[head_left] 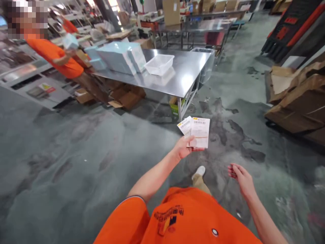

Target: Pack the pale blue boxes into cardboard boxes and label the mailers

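Note:
My left hand (185, 146) is closed around two bundles of printed paper labels (199, 133), thumb on top and fingers beneath. The slips are white with barcodes and a yellow mark in one corner. A thin orange band or line crosses the larger bundle, while the other bundle (186, 126) fans out to its left. My right hand (240, 176) hangs over the floor at the lower right, its fingers loosely curled and slightly apart. Nothing shows in it.
A steel table (175, 81) ahead bears light-blue boxes (118, 56) and a white plastic tray (159, 65). At the left, a co-worker (58, 56) in orange holds a light-blue package (70, 41). Cardboard (299, 105) is piled right; cartons (129, 96) lie beneath the table.

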